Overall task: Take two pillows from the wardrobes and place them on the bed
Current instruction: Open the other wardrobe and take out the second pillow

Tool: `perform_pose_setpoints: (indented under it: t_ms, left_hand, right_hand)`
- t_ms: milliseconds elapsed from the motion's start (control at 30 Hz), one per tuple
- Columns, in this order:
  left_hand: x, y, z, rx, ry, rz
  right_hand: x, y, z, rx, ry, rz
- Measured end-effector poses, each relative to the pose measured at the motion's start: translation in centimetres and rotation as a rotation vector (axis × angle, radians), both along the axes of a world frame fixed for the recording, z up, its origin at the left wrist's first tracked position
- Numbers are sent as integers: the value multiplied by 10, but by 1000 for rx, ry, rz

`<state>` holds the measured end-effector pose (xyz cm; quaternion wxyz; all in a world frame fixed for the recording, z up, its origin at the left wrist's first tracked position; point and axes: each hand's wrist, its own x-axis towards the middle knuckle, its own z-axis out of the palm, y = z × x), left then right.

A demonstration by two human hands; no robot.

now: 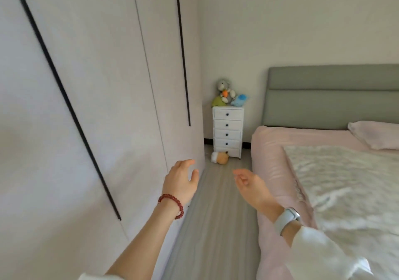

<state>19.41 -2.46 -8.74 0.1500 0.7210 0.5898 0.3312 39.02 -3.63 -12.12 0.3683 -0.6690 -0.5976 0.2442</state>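
- The left hand (181,182), with a red bead bracelet (171,205) at its wrist, hangs in the air near the wardrobe doors (97,107); its fingers (190,163) are loosely spread and grasp nothing.
- The right hand (251,185), with a pale watch (286,219) on the wrist, is held out over the floor beside the bed (272,171), fingers relaxed and empty.
- The wardrobe doors are closed, with long black handle strips (183,63), so nothing inside them can be seen, pillows included.
- One pink pillow (375,134) already lies on the bed by the grey-green headboard (323,98); whether it counts toward the two I cannot tell.
- The white chest of drawers (227,134) has all its drawers shut; soft toys (228,95) sit on top of it.
- Risk, as I judge it: the aisle between wardrobe and bed is narrow, so a swung-open door could catch the mattress or the person's body.
- A plush toy (220,157) lies on the floor at the foot of the chest and could trip someone carrying a bulky pillow that blocks the view down.
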Motion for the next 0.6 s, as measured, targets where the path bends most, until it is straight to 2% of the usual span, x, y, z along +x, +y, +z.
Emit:
perform_pose_setpoints:
  t_ms: [200, 400, 600]
  left_hand:
    - [68, 155, 4, 37, 34, -76]
    - [118, 313, 53, 114, 50, 17]
    - [132, 439, 64, 156, 113, 167]
  right_hand:
    - [62, 133, 3, 77, 80, -39]
    - [116, 289, 35, 86, 77, -41]
    - [131, 424, 49, 136, 76, 75]
